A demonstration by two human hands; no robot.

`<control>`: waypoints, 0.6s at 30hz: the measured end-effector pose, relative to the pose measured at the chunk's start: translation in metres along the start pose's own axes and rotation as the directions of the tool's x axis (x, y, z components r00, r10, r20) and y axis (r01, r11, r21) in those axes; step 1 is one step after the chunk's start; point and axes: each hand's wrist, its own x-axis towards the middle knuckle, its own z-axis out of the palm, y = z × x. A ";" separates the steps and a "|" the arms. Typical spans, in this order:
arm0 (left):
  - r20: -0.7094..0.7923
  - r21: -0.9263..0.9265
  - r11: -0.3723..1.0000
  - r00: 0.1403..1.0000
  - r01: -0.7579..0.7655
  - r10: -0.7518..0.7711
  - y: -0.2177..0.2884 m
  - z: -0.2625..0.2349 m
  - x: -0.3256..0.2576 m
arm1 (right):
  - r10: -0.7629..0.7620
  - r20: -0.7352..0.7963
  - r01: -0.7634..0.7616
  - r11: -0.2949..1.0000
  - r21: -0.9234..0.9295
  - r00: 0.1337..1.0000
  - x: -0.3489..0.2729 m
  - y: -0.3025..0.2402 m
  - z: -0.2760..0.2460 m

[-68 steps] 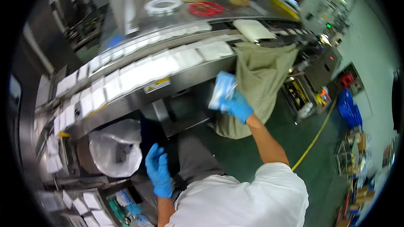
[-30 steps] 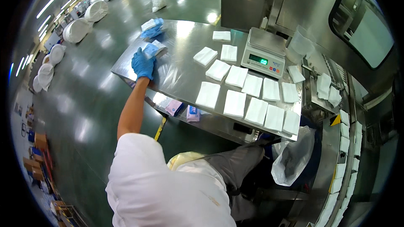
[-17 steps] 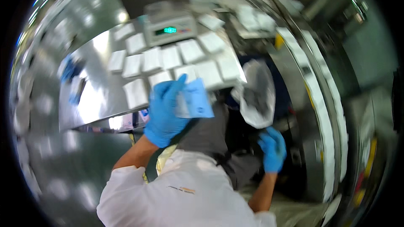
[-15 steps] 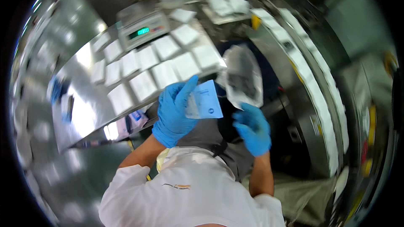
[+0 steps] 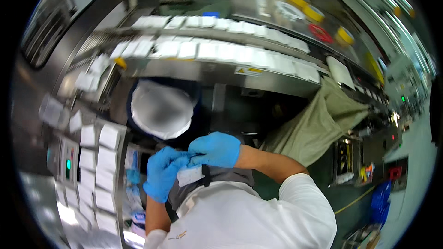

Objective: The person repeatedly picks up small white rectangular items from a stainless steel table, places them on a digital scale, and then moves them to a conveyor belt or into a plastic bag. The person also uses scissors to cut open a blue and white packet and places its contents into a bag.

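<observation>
Both hands, in blue gloves, meet in front of my body. My left hand (image 5: 161, 177) is closed, its fingertips pinching the upper edge of a small white and pale blue packet (image 5: 190, 175). From the right, my right hand (image 5: 216, 149) closes on the same edge, its fingers touching those of the left. The packet hangs below the fingers, partly hidden by them. Just beyond my hands stands a bin with a pale plastic liner (image 5: 161, 108) in a dark blue outer container.
At left, a metal table (image 5: 121, 157) bears rows of white packets (image 5: 107, 160) and a scale (image 5: 68, 163) with a green display. A conveyor (image 5: 207, 67) carrying white packets runs across beyond the bin. A green cloth (image 5: 307, 127) hangs at right. Tape rolls (image 5: 314, 14) lie at the back.
My view has turned right, so the table now sits at the left edge. My right hand, earlier apart from the packet, has joined the left on it. The packet has tilted downward.
</observation>
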 end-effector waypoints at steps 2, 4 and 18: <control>0.009 0.094 0.985 0.990 -0.143 0.143 0.002 0.011 0.002 | -0.052 -0.081 0.049 0.998 -0.044 0.995 -0.014 0.012 0.005; 0.062 0.068 0.975 0.977 -0.210 0.206 -0.005 0.019 0.008 | -0.099 -0.078 0.082 0.978 -0.193 0.992 -0.021 0.017 0.007; 0.122 -0.582 0.781 0.974 0.227 -0.192 -0.051 0.076 0.032 | -0.243 -0.166 0.166 0.911 -0.379 0.956 -0.026 0.038 0.009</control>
